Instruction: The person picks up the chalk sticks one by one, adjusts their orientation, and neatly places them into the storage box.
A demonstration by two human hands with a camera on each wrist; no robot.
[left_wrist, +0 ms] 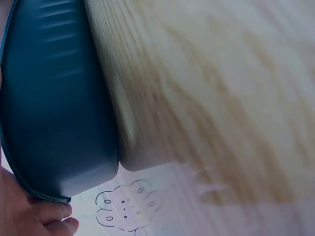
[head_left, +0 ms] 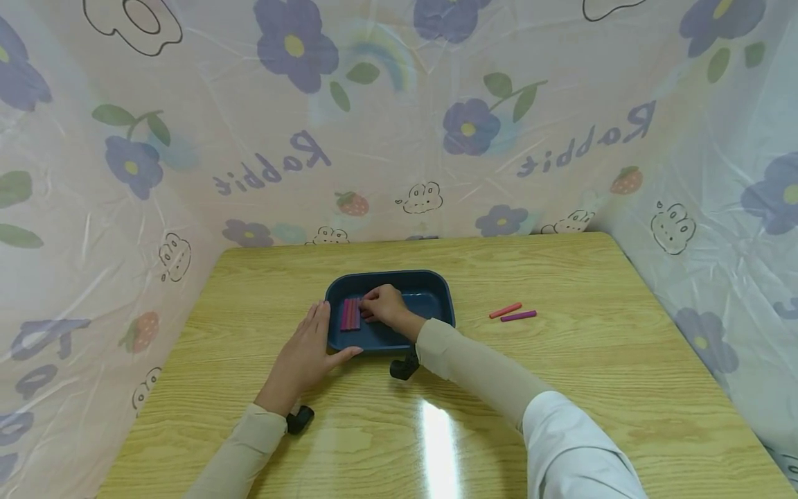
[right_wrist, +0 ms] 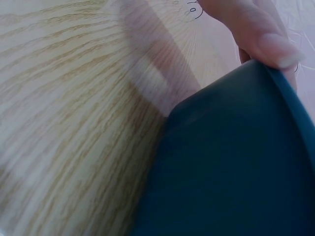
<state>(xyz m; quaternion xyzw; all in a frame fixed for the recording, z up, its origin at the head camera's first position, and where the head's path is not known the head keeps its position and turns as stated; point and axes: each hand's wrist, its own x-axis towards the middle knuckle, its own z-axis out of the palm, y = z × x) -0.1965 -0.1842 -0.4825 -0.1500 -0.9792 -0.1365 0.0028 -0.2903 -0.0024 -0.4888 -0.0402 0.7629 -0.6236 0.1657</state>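
Observation:
A dark blue tray point(head_left: 383, 338) lies on the table, with a row of pink and purple sticks point(head_left: 349, 316) side by side near its left end. My right hand point(head_left: 386, 305) reaches into the tray, its curled fingers pinching a purple stick at the row's right edge; the fingers partly cover that stick. At the tray's front left corner rests my left hand point(head_left: 303, 352), fingers straight along the left rim, thumb spread on the front rim. In the right wrist view, the left thumb point(right_wrist: 275, 48) touches the tray's rim. The left wrist view shows the tray's outer wall point(left_wrist: 59, 108).
To the right of the tray, a pink stick point(head_left: 506, 310) and a purple stick point(head_left: 519, 316) lie on the wooden table point(head_left: 580, 388). Patterned cloth point(head_left: 386, 138) hangs behind and at both sides. Dark wrist cameras hang beneath both wrists.

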